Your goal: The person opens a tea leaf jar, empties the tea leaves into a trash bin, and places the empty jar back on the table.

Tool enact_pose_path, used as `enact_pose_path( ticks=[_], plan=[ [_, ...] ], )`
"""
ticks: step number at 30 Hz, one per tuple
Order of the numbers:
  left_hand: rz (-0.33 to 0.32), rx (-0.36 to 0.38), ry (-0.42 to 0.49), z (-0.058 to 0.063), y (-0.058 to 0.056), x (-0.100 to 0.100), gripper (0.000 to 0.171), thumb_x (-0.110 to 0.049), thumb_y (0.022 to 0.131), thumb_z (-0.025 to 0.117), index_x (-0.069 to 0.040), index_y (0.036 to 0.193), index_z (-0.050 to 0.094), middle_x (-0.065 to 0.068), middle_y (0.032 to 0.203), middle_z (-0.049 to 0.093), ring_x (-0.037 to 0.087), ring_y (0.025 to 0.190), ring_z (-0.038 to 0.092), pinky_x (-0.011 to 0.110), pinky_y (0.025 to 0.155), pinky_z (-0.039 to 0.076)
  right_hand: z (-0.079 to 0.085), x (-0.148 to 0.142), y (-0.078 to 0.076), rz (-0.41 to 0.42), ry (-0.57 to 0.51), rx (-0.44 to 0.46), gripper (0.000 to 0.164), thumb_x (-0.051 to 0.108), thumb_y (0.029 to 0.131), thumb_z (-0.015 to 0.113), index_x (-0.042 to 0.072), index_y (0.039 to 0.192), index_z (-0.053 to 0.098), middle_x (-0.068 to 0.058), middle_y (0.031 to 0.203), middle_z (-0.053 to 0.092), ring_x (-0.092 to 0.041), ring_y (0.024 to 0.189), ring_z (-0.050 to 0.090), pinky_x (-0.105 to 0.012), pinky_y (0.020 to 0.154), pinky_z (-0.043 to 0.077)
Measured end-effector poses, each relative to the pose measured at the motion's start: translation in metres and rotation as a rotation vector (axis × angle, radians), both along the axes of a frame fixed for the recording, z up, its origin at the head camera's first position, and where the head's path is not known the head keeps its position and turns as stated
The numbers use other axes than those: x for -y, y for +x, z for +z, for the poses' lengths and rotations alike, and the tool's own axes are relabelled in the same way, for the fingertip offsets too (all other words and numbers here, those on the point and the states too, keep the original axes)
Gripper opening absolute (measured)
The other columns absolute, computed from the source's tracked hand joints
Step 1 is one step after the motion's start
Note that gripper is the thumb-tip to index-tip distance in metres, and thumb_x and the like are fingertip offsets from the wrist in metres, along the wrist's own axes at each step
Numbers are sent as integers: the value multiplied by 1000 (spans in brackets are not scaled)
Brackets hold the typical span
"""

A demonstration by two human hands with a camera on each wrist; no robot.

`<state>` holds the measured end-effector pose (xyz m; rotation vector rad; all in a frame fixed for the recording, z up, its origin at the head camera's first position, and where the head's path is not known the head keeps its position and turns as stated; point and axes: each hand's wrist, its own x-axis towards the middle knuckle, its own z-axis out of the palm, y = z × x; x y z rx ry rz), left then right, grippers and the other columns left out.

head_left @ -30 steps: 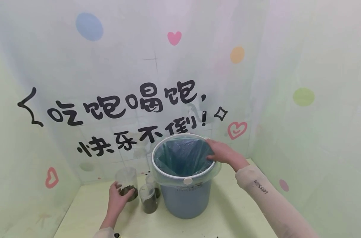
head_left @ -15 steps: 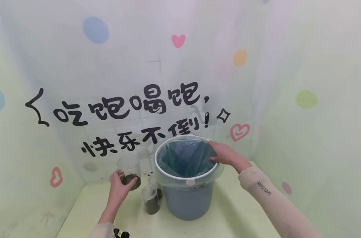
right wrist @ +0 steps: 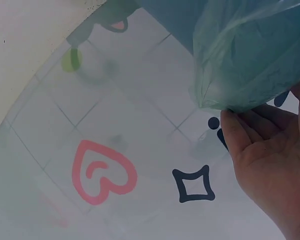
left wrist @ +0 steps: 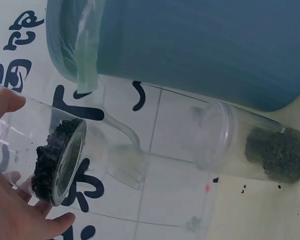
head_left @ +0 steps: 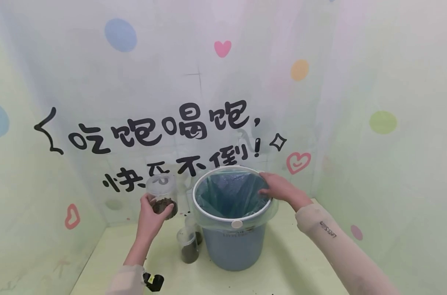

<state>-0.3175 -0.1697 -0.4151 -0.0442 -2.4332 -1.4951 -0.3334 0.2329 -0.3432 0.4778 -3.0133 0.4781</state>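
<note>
In the head view, my left hand (head_left: 150,219) grips a clear jar (head_left: 160,189) with dark, crumbly bits (head_left: 164,208) at its bottom. The left wrist view shows the jar (left wrist: 32,127) tilted relative to that camera, fingers and thumb around its side. My right hand (head_left: 282,189) holds the far right of the white rim of a blue trash can (head_left: 233,250). A greenish plastic bag (head_left: 223,192) lines the can and folds over its rim. Seen from the right wrist, the fingers (right wrist: 235,132) lie against the bag's folded edge.
Two more clear jars with dark contents stand left of the can, the nearer jar (head_left: 188,246) in front of the other (head_left: 194,227). Small dark crumbs lie on the pale table (head_left: 223,284). A printed wall (head_left: 223,90) rises behind.
My left hand has lifted the jar off the table, raising it slightly to the right. The right hand keeps its hold on the can's rim. The head view has shifted a little.
</note>
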Motion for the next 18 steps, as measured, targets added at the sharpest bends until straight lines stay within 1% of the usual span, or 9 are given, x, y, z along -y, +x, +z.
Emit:
enact_pose_path(
  ticks=[2,7,9,13,16,18],
  plan=[
    [-3,-15,2,5,1,-3,84,-26,89,72,-1,150,19,26,155,32,43,144,34,57,119,30,3,2,-3,6,16,-11,63,20,91,71,-8,141,46,-27,138,57,-41,129,55,-52,111,43],
    [-21,-32,-11,17,2,-7,83,-24,89,72,-1,149,19,25,153,33,42,144,34,56,120,29,17,10,-9,-24,86,-52,59,22,92,70,-8,138,49,-28,137,57,-42,128,55,-52,110,44],
    [-27,-31,-17,21,2,-8,83,-25,89,72,-2,150,19,24,153,33,41,145,34,56,120,29,23,14,-12,-46,111,-65,58,23,92,70,-7,138,50,-27,137,58,-41,127,55,-52,110,44],
    [-38,-35,-37,27,2,-10,84,-26,89,72,-3,150,20,24,154,33,41,145,33,57,120,29,36,27,-17,-57,154,-90,53,25,92,70,-4,133,56,-23,131,62,-39,122,59,-51,106,48],
    [-40,-44,-58,29,3,-10,84,-26,89,72,-4,150,19,24,155,33,41,145,34,57,119,29,46,39,-17,-54,157,-69,52,28,92,70,-1,134,57,-20,133,63,-36,123,60,-50,106,48],
    [-38,-48,-67,29,4,-10,84,-26,89,73,-4,150,19,24,155,33,41,144,34,58,119,30,53,49,-16,-48,150,-39,53,30,92,69,0,135,57,-18,135,63,-35,125,59,-49,107,48]
  ],
)
